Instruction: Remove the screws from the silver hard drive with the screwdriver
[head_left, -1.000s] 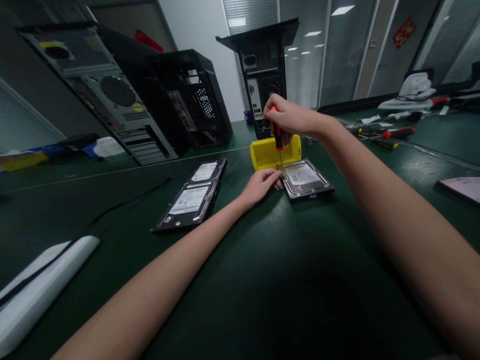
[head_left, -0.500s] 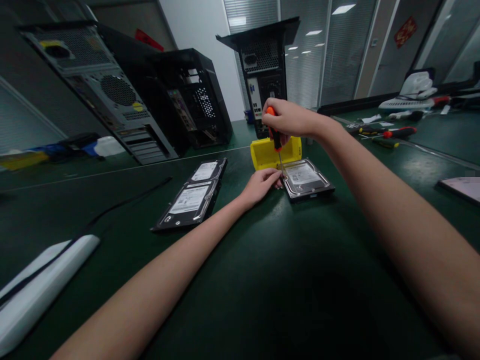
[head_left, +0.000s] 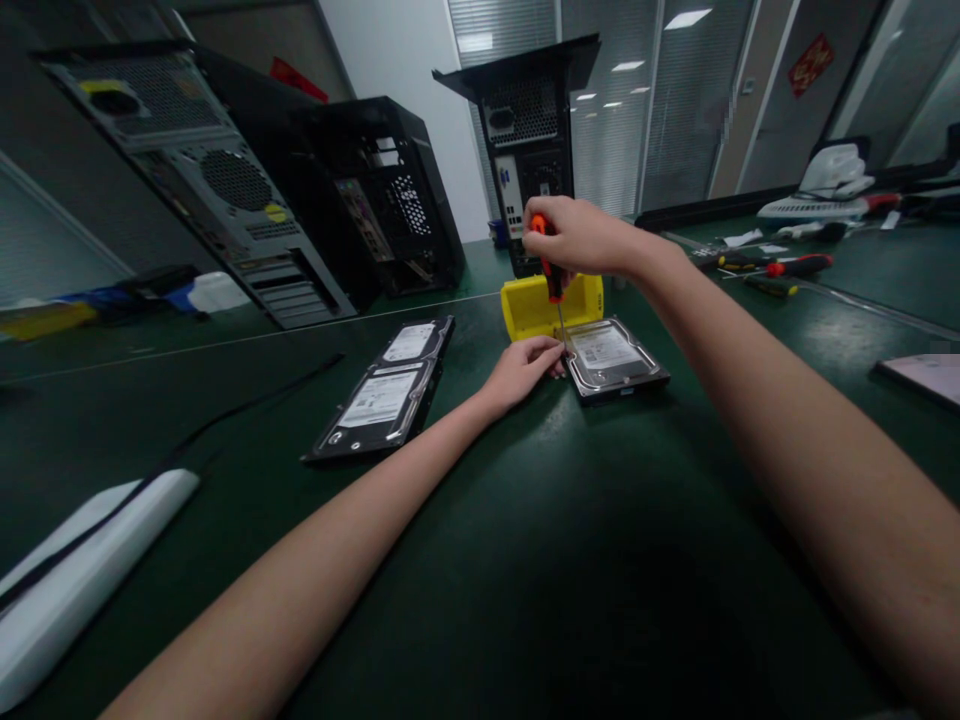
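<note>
A hard drive (head_left: 609,358) with a white label lies flat on the green table, in front of an open yellow box (head_left: 551,305). My right hand (head_left: 559,235) is closed around the orange and black handle of a screwdriver (head_left: 553,280). Its shaft points down, with the tip at the drive's left edge. My left hand (head_left: 527,366) rests on the table with its bent fingers against that same edge, close to the tip, holding the drive. Two more hard drives, one nearer (head_left: 375,405) and one farther (head_left: 412,342), lie end to end on the left.
Computer cases stand behind: a large one (head_left: 240,180), an open black one (head_left: 405,200) and one (head_left: 525,140) behind the yellow box. Pliers and other tools (head_left: 799,265) lie at the right. A white object (head_left: 97,560) with a black cable (head_left: 247,405) is at the left.
My right hand has turned very slightly on the screwdriver handle. My left hand and the hard drive stay in place.
</note>
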